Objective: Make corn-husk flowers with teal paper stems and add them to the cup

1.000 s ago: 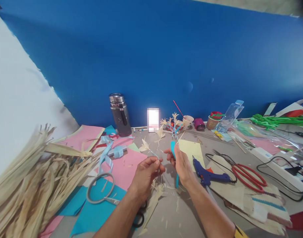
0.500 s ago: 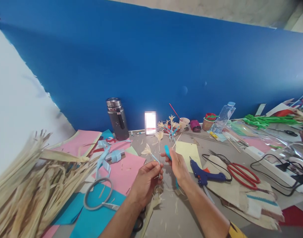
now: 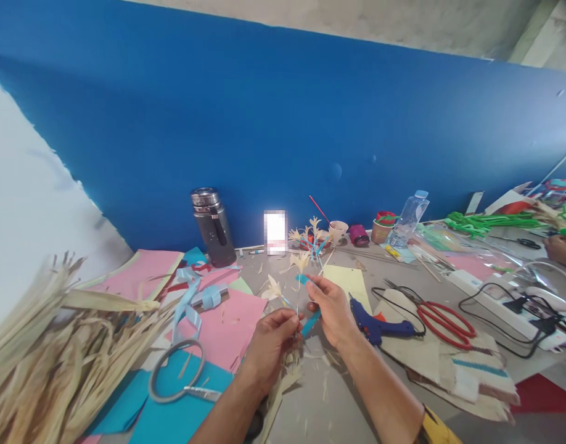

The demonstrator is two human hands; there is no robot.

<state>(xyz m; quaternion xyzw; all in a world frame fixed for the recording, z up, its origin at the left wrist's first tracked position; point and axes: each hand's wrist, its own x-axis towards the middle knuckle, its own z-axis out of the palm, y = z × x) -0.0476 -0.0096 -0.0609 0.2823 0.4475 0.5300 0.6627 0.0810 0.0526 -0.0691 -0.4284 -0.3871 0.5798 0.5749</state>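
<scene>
My left hand (image 3: 276,339) is closed, its thumb and fingers pinching the thin stems of two pale flowers that look made of dried husk. One husk flower (image 3: 301,262) stands upright above the hands; the other flower (image 3: 272,288) leans to the left on a light-blue stem. My right hand (image 3: 330,308) pinches a bright blue strip (image 3: 311,323), perhaps paper or tape. The strip's upper end meets the upright stem just under the flower head, and its tail hangs down between my hands. Finished-looking husk flowers (image 3: 314,240) with blue stems lie behind.
Dried husks (image 3: 47,357) pile up at left, beside scissors (image 3: 202,393) and coloured paper (image 3: 227,327). A thermos (image 3: 213,228) stands by the wall. At right lie a glue gun (image 3: 385,327), red-handled scissors (image 3: 447,324) and a power strip (image 3: 500,308). Another person's hand (image 3: 563,251) shows far right.
My right hand has brought the blue strip left against the upright stem, below its flower head. The leaning flower has dipped slightly lower. My head view has turned a little right.
</scene>
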